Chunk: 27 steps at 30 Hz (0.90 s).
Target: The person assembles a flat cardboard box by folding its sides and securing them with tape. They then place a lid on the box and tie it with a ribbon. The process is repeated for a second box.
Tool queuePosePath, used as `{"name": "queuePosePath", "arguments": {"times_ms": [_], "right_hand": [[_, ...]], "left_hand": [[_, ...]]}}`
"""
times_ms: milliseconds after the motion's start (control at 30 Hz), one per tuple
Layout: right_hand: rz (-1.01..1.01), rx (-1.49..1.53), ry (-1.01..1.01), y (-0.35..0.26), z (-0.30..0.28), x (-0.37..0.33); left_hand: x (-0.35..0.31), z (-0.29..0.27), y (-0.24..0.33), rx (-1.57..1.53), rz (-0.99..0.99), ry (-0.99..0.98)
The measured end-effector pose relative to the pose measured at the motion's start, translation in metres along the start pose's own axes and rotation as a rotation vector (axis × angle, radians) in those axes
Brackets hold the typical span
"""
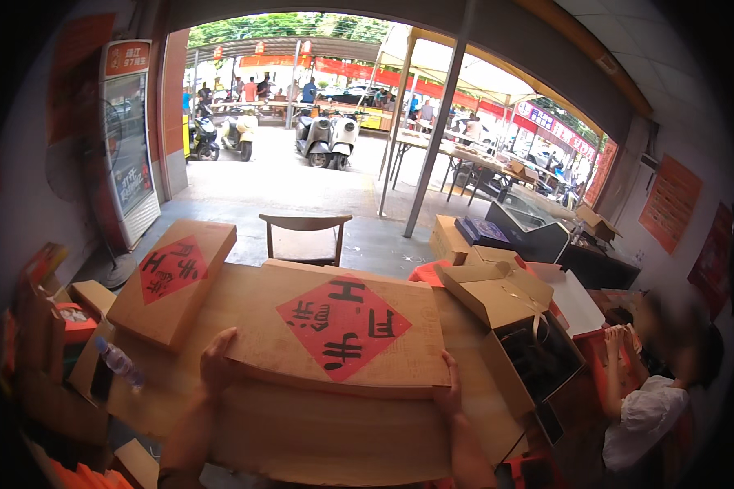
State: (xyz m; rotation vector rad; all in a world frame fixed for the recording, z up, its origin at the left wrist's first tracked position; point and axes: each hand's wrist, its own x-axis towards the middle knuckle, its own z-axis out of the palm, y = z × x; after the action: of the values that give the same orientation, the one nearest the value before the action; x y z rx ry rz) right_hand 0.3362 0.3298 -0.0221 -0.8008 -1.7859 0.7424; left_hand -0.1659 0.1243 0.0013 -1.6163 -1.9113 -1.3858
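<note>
Between my two hands is a large flat cardboard box (253, 310) with a red diamond label marked in black characters. My left hand (218, 360) grips its left edge near the front corner. The right front corner is gripped by my right hand (448, 385). The fingers partly disappear behind and under the box. Beneath it lies a wooden table (326, 432); whether the box touches the tabletop, I cannot tell. A second flat box (130, 306) with the same sort of red label lies to the left, and a plastic bottle (118, 359) lies near it.
A chair (306, 236) stands at the table's far side. On the right is an open brown carton (530, 359), with dark blue boxes (483, 231) behind it. Another person (644, 407) sits at the right. A glass-door fridge (130, 138) stands at the left wall. Scooters (328, 134) are parked outside.
</note>
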Motion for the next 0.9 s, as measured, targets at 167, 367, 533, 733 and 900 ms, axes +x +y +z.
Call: {"name": "queuePosePath", "arguments": {"times_ms": [167,367,533,733,900], "right_hand": [[0.019,-0.215,0.016,-0.010,-0.006,0.002],[-0.063,-0.366,0.062,-0.010,-0.010,0.003],[-0.024,-0.274,0.077,-0.030,-0.010,0.004],[-0.011,-0.257,0.059,-0.021,-0.011,0.003],[-0.003,-0.268,0.041,-0.019,-0.010,0.001]], "left_hand": [[-0.004,0.004,-0.018,0.054,0.058,-0.059],[0.001,0.008,-0.011,-0.002,0.052,-0.066],[0.000,0.007,-0.010,-0.028,0.039,-0.030],[-0.001,0.006,-0.008,-0.010,0.044,-0.065],[-0.003,0.006,-0.010,0.039,0.064,-0.051]]}}
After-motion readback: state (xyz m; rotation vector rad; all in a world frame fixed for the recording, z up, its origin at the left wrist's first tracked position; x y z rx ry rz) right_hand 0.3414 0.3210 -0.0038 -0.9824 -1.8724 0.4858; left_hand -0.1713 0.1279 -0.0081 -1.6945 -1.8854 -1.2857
